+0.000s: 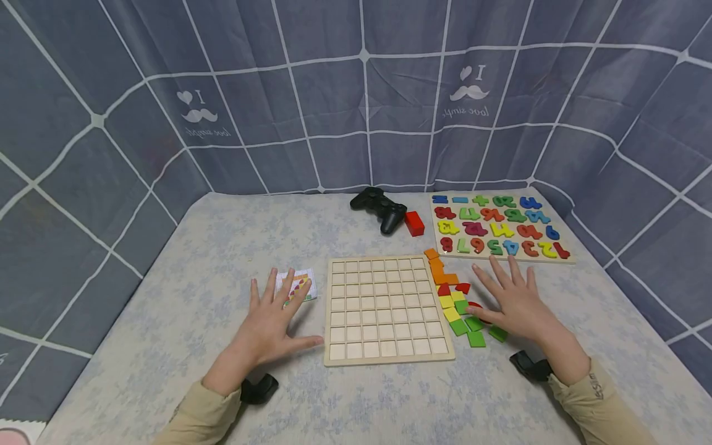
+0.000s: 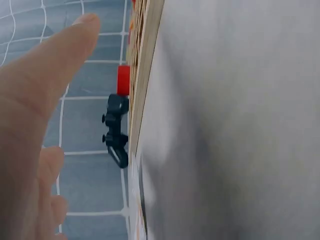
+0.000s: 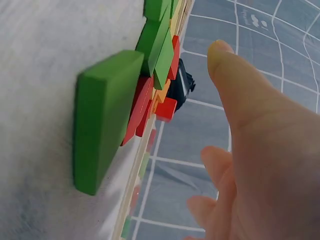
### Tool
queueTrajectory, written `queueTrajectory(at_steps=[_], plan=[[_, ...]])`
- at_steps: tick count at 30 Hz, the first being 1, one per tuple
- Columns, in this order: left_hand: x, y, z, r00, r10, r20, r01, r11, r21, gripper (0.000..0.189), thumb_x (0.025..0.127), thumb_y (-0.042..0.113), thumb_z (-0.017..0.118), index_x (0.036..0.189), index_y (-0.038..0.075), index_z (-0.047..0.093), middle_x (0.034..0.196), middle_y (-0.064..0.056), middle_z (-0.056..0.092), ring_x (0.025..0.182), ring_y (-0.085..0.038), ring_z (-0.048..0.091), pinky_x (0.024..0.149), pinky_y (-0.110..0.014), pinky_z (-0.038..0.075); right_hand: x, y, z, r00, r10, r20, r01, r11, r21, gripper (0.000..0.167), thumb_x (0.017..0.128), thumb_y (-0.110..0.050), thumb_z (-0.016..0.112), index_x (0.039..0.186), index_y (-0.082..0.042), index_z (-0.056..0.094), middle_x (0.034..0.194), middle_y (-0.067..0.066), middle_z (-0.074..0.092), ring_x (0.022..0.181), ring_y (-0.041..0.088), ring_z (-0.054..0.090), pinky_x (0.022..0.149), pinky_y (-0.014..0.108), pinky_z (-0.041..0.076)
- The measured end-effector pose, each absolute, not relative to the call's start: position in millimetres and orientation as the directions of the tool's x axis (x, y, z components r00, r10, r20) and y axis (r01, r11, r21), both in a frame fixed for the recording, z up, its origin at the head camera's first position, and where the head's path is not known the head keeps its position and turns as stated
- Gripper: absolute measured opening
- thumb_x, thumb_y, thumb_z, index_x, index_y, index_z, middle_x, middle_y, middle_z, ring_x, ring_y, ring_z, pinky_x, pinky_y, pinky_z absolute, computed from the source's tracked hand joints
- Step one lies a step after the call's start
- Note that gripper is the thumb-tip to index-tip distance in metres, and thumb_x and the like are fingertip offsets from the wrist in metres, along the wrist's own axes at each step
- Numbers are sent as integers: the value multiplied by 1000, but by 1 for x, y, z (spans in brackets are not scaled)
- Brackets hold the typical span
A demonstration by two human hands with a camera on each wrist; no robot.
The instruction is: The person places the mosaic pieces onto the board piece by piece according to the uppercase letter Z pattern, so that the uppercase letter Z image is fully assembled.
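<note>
My left hand (image 1: 268,326) is spread over the table left of a wooden grid board (image 1: 389,309), its thumb tip close to the board's left edge. Beyond its fingers, partly hidden by them, lies a small printed card (image 1: 305,285). Fingers fanned out, my right hand (image 1: 520,303) hovers right of the board and holds nothing. Under and beside its thumb lie flat coloured pieces: green squares (image 1: 476,339), yellow squares (image 1: 451,314), red pieces (image 1: 463,288) and orange pieces (image 1: 438,270). In the right wrist view a green block (image 3: 107,120) lies nearest the camera.
A black game controller (image 1: 379,209) and a red block (image 1: 414,224) lie behind the board. At the back right is a number puzzle board (image 1: 500,225) with colourful numerals. A blue checked curtain (image 1: 334,111) hangs around the pale patterned table (image 1: 222,247).
</note>
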State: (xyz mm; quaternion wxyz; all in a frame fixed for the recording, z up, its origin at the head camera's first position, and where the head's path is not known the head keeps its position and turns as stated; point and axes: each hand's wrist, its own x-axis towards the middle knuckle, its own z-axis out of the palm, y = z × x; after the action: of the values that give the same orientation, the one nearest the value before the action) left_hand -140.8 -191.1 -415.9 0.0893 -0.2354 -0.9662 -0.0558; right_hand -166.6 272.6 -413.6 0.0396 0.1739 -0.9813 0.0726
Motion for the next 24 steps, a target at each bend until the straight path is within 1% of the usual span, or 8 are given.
queueTrajectory(at_steps=[3,6,9,13,18,20,22,24], plan=[[-137,-187,-418,-858,476,194,503,856,122,100,75,75,54,151,17,25,154,-20,14,139,-45,0,106,-67,2,-168,271,-413,-936,-343,81,-352,925,-145,93,81,-62,59,151,-14,21,151,28,14,135,53,-3,100,74,-2],[-134,-182,-421,-837,513,192,544,819,185,97,78,72,54,151,17,23,154,-20,13,139,-44,2,108,-65,5,-169,269,-413,-934,-353,55,-357,915,-186,93,82,-62,60,151,-13,21,151,28,14,135,53,-1,100,74,-2],[-131,-176,-424,-817,543,193,576,775,259,94,80,69,55,151,16,22,154,-20,13,140,-42,3,109,-62,8,-171,268,-413,-931,-365,19,-357,897,-261,92,83,-60,60,151,-13,21,151,29,13,135,53,1,100,74,-2],[-127,-169,-426,-811,560,170,579,725,372,93,82,66,56,151,13,21,155,-17,12,141,-38,3,112,-57,10,-173,265,-412,-920,-392,-24,-356,859,-368,88,84,-58,60,150,-11,25,152,27,14,137,49,3,103,70,0],[-123,-159,-430,-798,584,147,574,665,478,92,83,63,57,150,10,23,155,-15,14,142,-31,8,114,-47,14,-180,257,-404,-906,-423,-33,-367,821,-437,77,85,-53,62,144,-9,40,148,24,27,134,46,22,103,67,20],[-122,-156,-434,-791,597,137,576,650,495,91,84,62,57,150,8,25,154,-16,15,142,-30,9,113,-47,17,-185,252,-398,-900,-433,-40,-369,809,-458,71,86,-50,62,141,-8,44,146,23,33,132,44,29,101,65,26],[-120,-154,-436,-787,604,124,574,644,505,90,84,62,57,149,8,26,154,-16,15,142,-30,8,113,-48,18,-191,246,-391,-895,-443,-53,-367,798,-477,69,87,-49,62,139,-6,47,143,22,38,129,42,35,101,63,31],[-119,-153,-438,-787,606,112,570,645,509,89,84,62,56,149,7,28,154,-16,16,142,-30,7,112,-48,19,-198,241,-384,-889,-450,-79,-357,792,-495,68,89,-48,60,138,-4,47,141,21,42,128,41,37,101,61,33]])
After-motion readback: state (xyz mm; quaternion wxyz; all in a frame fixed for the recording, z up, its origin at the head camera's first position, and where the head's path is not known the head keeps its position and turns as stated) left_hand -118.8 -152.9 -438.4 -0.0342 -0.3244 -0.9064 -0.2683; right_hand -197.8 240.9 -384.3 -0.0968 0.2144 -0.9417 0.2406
